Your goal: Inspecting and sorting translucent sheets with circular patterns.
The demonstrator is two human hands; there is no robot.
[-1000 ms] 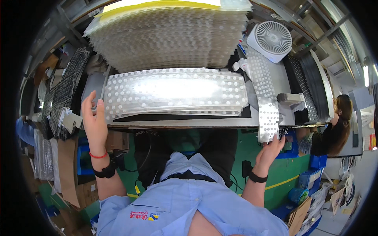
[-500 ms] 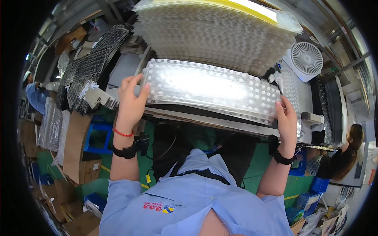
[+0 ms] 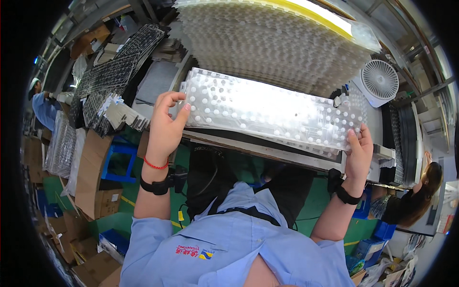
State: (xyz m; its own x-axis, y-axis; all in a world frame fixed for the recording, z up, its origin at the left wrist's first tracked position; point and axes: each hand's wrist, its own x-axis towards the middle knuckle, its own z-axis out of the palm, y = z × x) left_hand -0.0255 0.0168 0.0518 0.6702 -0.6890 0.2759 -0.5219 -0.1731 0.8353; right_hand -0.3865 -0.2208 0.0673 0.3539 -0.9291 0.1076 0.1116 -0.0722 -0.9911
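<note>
A bundle of long clear plastic sheets dotted with white round spots (image 3: 224,107), like keyboard membranes, lies at the near edge of the workbench, glare washing out its middle. At its left end, my left hand (image 3: 167,122) grips the edge, thumb on top and fingers curled round the side. My right hand (image 3: 359,150) pinches the near right corner between thumb and fingers. How many sheets are in the grip is hidden. Right behind the bundle rises a tall stack of similar clear sheets (image 3: 267,52) with a yellow-edged top.
A white fan (image 3: 379,80) stands at the back right. Black keyboard-like frames (image 3: 114,67) are piled at the left, by grey sheets (image 3: 158,82). A blue stool (image 3: 119,161) and cardboard (image 3: 91,167) are below left. Other people are at the far left and far right.
The whole view has shifted slightly. Both hands and the sheets sit a little further right, and my right hand has come lower, with its fingers now bent around the sheets' corner.
</note>
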